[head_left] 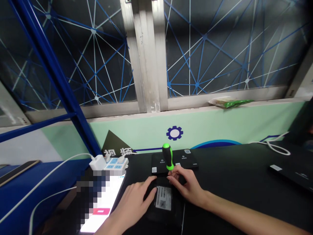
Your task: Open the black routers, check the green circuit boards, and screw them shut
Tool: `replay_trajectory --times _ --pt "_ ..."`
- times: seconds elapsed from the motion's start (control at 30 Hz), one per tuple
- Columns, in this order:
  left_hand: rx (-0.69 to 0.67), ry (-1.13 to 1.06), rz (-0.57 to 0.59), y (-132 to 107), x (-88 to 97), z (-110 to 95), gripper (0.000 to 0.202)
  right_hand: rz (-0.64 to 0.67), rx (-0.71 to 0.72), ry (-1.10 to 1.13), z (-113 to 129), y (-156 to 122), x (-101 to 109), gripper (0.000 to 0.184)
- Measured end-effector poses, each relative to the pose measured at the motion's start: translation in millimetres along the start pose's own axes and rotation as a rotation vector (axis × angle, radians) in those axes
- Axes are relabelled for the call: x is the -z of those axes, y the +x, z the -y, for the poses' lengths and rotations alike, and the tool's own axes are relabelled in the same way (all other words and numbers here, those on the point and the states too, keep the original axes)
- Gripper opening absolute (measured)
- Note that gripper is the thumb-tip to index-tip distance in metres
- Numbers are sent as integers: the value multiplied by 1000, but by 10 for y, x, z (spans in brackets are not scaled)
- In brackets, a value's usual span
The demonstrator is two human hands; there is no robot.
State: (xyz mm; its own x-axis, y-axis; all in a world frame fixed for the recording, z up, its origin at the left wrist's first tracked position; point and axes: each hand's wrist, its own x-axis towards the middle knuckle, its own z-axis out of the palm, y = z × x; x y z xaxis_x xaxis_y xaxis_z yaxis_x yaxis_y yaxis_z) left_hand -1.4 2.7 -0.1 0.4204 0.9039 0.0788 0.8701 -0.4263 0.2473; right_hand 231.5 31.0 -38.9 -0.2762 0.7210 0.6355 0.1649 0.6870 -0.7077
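My right hand (187,187) pinches the lower end of a screwdriver (168,157) with a black and green handle, held upright over a small black device (163,198) that bears a white label. My left hand (135,199) lies on the device's left side, fingers stretched forward and pressing it onto the black table (239,176). Behind the device lies a flat black box (182,158) with small white marks.
A white power strip (114,163) with a charger plugged in sits at the left, next to a lit, blurred screen (102,199). White cables (276,147) trail at the right, near another flat black device (295,173). A green packet (230,102) rests on the window ledge.
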Motion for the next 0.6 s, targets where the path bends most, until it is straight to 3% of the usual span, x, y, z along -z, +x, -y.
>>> replay_trajectory --times 0.6 --pt "12 -12 11 -8 5 -3 39 22 39 12 79 -7 39 12"
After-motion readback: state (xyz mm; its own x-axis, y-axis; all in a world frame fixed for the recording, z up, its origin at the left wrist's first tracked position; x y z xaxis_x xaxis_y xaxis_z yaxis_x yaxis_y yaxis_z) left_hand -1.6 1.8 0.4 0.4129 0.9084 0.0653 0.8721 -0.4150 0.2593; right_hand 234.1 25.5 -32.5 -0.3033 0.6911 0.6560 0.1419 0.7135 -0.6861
